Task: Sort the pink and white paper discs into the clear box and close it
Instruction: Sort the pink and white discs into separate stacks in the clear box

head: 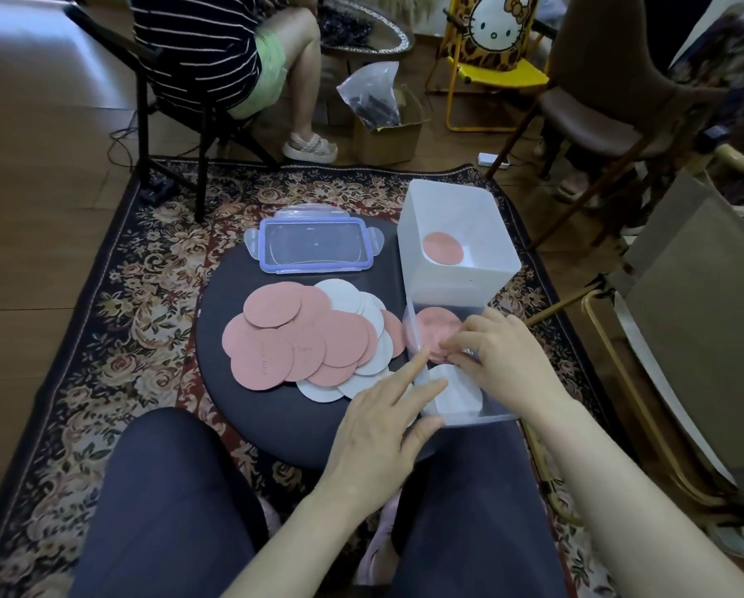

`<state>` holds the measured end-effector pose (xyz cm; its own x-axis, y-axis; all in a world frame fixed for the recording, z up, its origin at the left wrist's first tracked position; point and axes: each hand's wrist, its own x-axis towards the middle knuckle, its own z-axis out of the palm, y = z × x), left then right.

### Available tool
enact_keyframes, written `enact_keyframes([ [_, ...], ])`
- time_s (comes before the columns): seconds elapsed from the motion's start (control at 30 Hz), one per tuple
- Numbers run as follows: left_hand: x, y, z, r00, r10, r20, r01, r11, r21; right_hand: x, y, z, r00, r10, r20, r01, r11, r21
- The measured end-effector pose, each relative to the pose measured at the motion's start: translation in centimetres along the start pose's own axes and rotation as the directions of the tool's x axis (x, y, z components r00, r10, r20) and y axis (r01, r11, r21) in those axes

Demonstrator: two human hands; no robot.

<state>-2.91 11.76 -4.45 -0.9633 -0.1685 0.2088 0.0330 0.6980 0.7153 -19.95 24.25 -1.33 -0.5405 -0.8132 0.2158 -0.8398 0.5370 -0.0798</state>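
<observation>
A loose pile of pink discs [275, 338] and white discs [344, 295] lies on the round dark stool [283, 425]. At its right front stands the clear box [482, 414], with a pink disc [432, 325] and a white disc [456, 394] inside. My right hand [504, 356] reaches into the box, its fingertips pinching the edge of that pink disc. With straight fingers, my left hand [383, 420] rests against the box's left wall. The clear lid [314, 243] with a blue rim lies flat at the back of the stool.
A white box [447, 200] holding one pink disc [443, 248] stands just behind the clear box. My knees are below the stool, on a flowered rug [115, 321]. A seated person [232, 58], a cardboard box [387, 135] and chairs [599, 123] are further back.
</observation>
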Motion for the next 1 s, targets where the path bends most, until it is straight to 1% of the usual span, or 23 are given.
enact_keyframes([
  [0.1,-0.9,-0.4,-0.3,0.999,0.030,-0.040,-0.029,0.999,0.044,-0.9,-1.1,-0.5,0.994,0.080,-0.069,-0.077,0.996,0.039],
  [0.2,-2.1,-1.1,-0.9,0.996,-0.019,-0.089,0.023,0.999,0.043,-2.1,-3.2,-0.9,0.979,0.181,-0.090,-0.163,0.970,0.179],
  [0.3,-3.1,-1.6,-1.8,0.979,-0.068,-0.190,0.077,0.996,0.038,-3.5,-5.7,-1.1,0.964,0.244,-0.107,-0.211,0.945,0.249],
  [0.37,-3.5,-2.1,-2.5,0.953,-0.118,-0.280,0.132,0.991,0.030,-4.3,-7.4,-1.1,0.949,0.277,-0.151,-0.226,0.931,0.287],
  [0.43,-3.7,-2.9,-3.3,0.912,-0.182,-0.369,0.210,0.977,0.037,-4.9,-9.0,-0.9,0.934,0.288,-0.212,-0.215,0.926,0.311],
  [0.5,-3.7,-3.9,-4.1,0.857,-0.257,-0.446,0.317,0.946,0.064,-5.2,-10.5,-0.4,0.934,0.255,-0.251,-0.158,0.923,0.351],
  [0.57,-3.6,-5.1,-5.0,0.806,-0.325,-0.495,0.431,0.895,0.115,-5.1,-12.1,0.2,0.944,0.207,-0.257,-0.092,0.913,0.396],
  [0.63,-3.4,-6.4,-5.7,0.774,-0.378,-0.508,0.522,0.835,0.174,-4.7,-13.5,0.8,0.956,0.178,-0.233,-0.066,0.904,0.423],
  [0.7,-3.1,-7.6,-6.3,0.760,-0.436,-0.482,0.584,0.783,0.213,-4.0,-14.5,1.4,0.966,0.164,-0.201,-0.067,0.906,0.418],
  [0.77,-2.8,-8.4,-6.7,0.752,-0.487,-0.444,0.621,0.749,0.231,-3.1,-15.3,1.8,0.972,0.183,-0.151,-0.098,0.890,0.445],
  [0.83,-2.5,-8.7,-6.9,0.744,-0.513,-0.428,0.637,0.738,0.221,-1.9,-15.8,2.3,0.969,0.228,-0.094,-0.150,0.845,0.513],
  [0.93,-2.3,-8.8,-7.0,0.740,-0.520,-0.426,0.634,0.751,0.183,0.2,-16.2,3.1,0.953,0.301,0.009,-0.244,0.755,0.609],
  [1.0,-2.3,-8.9,-7.1,0.737,-0.518,-0.435,0.629,0.761,0.160,1.6,-16.3,3.7,0.939,0.342,0.045,-0.292,0.718,0.632],
])
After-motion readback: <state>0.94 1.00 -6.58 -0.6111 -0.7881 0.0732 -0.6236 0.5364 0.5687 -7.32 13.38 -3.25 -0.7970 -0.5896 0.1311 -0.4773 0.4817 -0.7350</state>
